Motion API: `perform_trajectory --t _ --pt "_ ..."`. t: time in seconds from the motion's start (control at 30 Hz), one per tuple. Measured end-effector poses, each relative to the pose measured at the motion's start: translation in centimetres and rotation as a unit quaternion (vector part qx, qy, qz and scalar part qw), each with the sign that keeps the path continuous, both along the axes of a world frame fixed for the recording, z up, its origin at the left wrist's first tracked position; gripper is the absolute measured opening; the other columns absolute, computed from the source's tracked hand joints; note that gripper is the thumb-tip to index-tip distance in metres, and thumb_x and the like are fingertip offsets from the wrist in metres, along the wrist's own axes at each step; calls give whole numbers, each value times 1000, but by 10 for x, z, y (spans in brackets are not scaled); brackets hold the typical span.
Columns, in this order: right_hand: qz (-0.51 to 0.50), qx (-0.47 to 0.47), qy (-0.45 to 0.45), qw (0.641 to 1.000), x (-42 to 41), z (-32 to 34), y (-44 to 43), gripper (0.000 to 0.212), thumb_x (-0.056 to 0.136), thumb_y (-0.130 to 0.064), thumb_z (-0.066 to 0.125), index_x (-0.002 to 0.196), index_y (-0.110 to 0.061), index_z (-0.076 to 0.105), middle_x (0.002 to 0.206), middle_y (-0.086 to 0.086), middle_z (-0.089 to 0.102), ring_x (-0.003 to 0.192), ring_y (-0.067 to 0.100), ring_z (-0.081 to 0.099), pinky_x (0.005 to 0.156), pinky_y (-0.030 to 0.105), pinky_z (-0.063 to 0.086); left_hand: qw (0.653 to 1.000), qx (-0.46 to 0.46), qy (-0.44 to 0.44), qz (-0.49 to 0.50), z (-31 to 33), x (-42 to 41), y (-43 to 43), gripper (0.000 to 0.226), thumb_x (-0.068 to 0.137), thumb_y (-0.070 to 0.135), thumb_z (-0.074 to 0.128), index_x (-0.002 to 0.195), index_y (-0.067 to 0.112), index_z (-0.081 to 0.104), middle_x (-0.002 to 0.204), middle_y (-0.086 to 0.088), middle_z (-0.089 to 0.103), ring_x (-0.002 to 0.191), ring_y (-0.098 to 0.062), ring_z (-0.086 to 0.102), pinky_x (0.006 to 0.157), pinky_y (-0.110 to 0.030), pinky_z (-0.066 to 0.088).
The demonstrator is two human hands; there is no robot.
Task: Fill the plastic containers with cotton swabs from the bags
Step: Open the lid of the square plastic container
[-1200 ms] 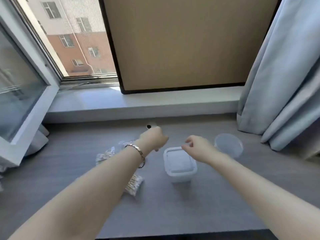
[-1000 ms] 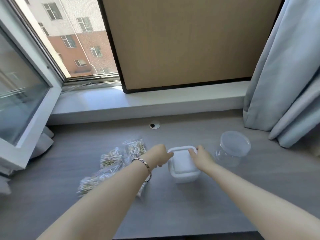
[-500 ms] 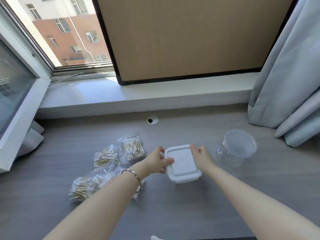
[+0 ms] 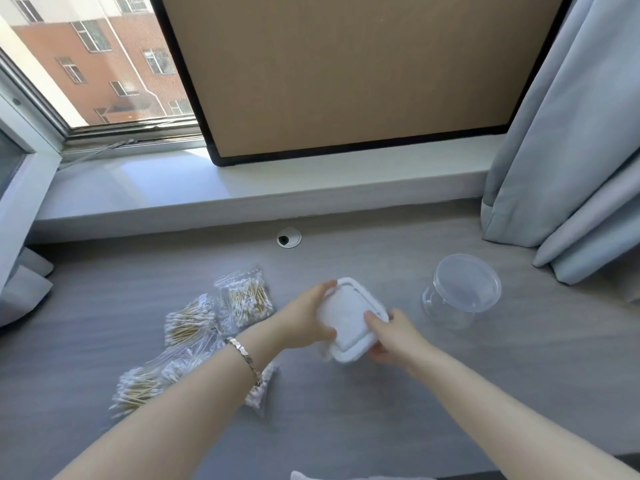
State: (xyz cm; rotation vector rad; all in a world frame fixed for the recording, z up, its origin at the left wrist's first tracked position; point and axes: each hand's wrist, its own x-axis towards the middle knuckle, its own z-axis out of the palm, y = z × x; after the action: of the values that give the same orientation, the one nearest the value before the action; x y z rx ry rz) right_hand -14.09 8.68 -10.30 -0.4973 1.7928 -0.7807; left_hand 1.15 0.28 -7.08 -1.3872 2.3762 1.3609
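Leftward, bags of cotton swabs [image 4: 194, 327] lie on the counter [image 4: 415, 410], nearest the left hand [image 4: 304, 322]. Mid-counter, both hands' fingers clasp the square lidded container [image 4: 349, 322], right hand [image 4: 394, 337] at its near corner. Rightward stands a round clear container [image 4: 462, 294].

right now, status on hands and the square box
Left hand and right hand both grip square container, lid still on. Swab bags unopened. Round container clear, nothing blocking.

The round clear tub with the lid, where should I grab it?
Probably grip the round clear tub by its side wall below the wider lid, coming from the near right side. It stands upright, apart from both hands, and the curtain crowds its far side.
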Motion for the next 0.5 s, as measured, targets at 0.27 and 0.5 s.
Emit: perform_trajectory --t 0.27,0.5 --pt "-26 20 139 990 2 -10 -29 54 92 -54 35 105 -4 53 104 11 58 93 26 54 74 29 35 961 140 77 227 -20 -2 24 25 89 31 56 100 16 39 82 2 50 61 -8 49 45 -14 41" --pt "61 34 173 982 -6 -13 -37 69 92 -58 29 105 2 59 112 18 62 105 32 57 77 30 37 925 181 166 291 -36 3 25 28 92 33 50 96 5 47 77 -8 56 61 -17 54 50 -25 47"
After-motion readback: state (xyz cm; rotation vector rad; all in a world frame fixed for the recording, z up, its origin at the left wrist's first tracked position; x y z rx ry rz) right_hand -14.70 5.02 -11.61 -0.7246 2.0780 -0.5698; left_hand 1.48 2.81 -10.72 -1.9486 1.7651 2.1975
